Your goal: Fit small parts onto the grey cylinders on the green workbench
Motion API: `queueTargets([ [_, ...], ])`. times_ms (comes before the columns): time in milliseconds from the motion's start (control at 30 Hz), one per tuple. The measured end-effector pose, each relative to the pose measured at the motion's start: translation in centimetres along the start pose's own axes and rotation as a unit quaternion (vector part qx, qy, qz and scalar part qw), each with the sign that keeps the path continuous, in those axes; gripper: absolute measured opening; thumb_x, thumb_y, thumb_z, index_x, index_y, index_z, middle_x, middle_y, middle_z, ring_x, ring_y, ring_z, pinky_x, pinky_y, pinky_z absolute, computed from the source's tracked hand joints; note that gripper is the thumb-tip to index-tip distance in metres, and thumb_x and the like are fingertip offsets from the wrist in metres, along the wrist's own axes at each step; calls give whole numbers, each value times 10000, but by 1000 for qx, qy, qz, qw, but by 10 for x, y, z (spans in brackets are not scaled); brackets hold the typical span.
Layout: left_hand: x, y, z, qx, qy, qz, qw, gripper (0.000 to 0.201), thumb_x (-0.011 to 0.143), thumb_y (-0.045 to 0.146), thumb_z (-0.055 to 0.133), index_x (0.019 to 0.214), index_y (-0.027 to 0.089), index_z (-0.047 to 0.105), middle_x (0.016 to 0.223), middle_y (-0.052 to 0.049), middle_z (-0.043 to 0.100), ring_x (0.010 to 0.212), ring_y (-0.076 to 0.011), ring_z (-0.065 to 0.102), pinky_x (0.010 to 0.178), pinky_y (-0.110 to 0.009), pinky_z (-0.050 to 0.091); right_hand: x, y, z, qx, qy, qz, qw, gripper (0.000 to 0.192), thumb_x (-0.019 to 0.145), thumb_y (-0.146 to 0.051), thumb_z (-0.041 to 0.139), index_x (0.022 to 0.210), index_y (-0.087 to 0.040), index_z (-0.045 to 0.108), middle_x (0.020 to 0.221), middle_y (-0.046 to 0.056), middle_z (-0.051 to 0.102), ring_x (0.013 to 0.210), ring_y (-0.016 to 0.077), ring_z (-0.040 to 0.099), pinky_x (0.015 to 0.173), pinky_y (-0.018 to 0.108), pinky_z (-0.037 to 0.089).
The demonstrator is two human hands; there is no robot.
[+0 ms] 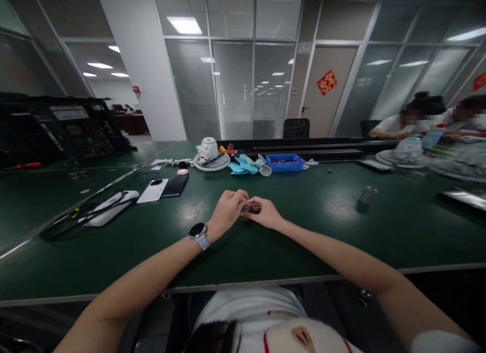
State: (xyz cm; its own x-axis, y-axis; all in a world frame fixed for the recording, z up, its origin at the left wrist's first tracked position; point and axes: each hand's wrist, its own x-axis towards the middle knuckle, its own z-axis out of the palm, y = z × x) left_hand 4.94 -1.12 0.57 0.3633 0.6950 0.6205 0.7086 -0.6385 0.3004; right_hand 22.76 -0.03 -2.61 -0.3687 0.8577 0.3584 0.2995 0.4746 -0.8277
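Green matting covering the whole workbench [341, 231], looking a bit shiny under the ceiling lights, with glass partitions and a door carrying a red diamond sticker [327, 82] running along the back of the room. Sitting further out on the bench: a white fan housing [211, 155], some loose light-blue fan blades [246, 166], a blue plastic tray [285, 162], a white phone [152, 190] lying right next to a black phone [175, 186], and a small grey cylinder [367, 195] standing alone off to the right. Seeing other people working at the far right end, faces blurred. Both arms stretching forward over the near edge and meeting at the middle of the bench, wrists resting low on the mat. Wearing a watch [199, 232] on the left wrist. Left hand [227, 210] curling over with fingertips pinching down, right hand [265, 212] coming in from the other side, both pressing together on a small dark part [251, 208]. Sitting right between the fingertips of both hands, mostly hidden, so not really making out what it is.
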Motion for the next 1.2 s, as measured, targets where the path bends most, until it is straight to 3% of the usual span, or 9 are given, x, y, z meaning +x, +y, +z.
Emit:
queueTargets([
  [200, 6, -16, -3, -34, 79, -69, 994, 53, 907, 281, 572, 921, 232, 561, 973, -33, 730, 943, -210, 654, 881, -347, 476, -1, -2, -1, -22, 7, 10, 1000, 383, 702, -409, 813, 966, -180, 655, 880, 40, 738, 749, 167, 695, 698, 295, 557],
  [467, 0, -49, 20, -114, -72, -94, 986, 245, 815, 193, 659, 1008, 237, 515, 826, -4, 767, 858, -215, 724, 811, -333, 508, 1, 3, -2, 5, -1, 4, 1000, 407, 689, -417, 815, 961, -159, 659, 902, 66, 742, 756, 174, 699, 697, 299, 563],
  [567, -1, -48, 20, -140, -81, -90, 983, 275, 807, 231, 684, 1028, 238, 520, 838, -6, 772, 871, -210, 732, 837, -340, 520, 11, 17, -23, 0, 42, 19, 999, 409, 680, -424, 815, 947, -159, 655, 900, 74, 745, 750, 175, 700, 682, 290, 559],
  [633, -1, -45, 17, -155, -88, -97, 979, 295, 804, 259, 698, 1044, 241, 528, 847, -8, 774, 897, -211, 733, 868, -350, 523, 18, 33, -53, -56, 127, 28, 990, 410, 697, -449, 795, 960, -166, 655, 917, 77, 745, 764, 179, 700, 694, 291, 552],
  [700, -2, -43, 15, -165, -85, -105, 977, 299, 805, 284, 705, 1052, 240, 541, 866, -14, 778, 925, -212, 731, 890, -355, 521, 21, 52, -93, -152, 233, 50, 959, 408, 723, -477, 766, 979, -178, 661, 944, 81, 742, 810, 195, 701, 744, 309, 541],
  [800, -2, -45, 16, -168, -54, -117, 977, 262, 839, 351, 671, 1050, 238, 565, 917, -26, 779, 942, -211, 725, 900, -351, 514, 14, 80, -157, -288, 366, 144, 873, 416, 748, -507, 729, 997, -181, 662, 957, 105, 736, 895, 248, 693, 823, 366, 515],
  [933, -1, -59, 24, -169, 10, -205, 964, 231, 910, 396, 539, 1042, 219, 605, 986, -66, 767, 943, -221, 719, 834, -338, 523, -8, 108, -217, -340, 450, 259, 784, 442, 771, -479, 703, 1074, -163, 650, 1019, 154, 715, 996, 302, 662, 867, 416, 487],
  [1100, 1, -72, 28, -182, 51, -303, 934, 234, 900, 295, 462, 1030, 207, 636, 969, -63, 768, 905, -202, 717, 803, -319, 521, -21, 117, -236, -335, 439, 357, 754, 495, 792, -481, 687, 1148, -142, 625, 1088, 201, 680, 1033, 334, 640, 869, 451, 479],
  [1200, 1, -71, 27, -172, 52, -303, 936, 247, 882, 285, 453, 1016, 206, 645, 952, -58, 768, 875, -201, 711, 795, -320, 516, -13, 105, -224, -390, 456, 313, 736, 612, 780, -419, 712, 1280, -105, 549, 1263, 237, 600, 1183, 368, 557, 995, 535, 393],
])
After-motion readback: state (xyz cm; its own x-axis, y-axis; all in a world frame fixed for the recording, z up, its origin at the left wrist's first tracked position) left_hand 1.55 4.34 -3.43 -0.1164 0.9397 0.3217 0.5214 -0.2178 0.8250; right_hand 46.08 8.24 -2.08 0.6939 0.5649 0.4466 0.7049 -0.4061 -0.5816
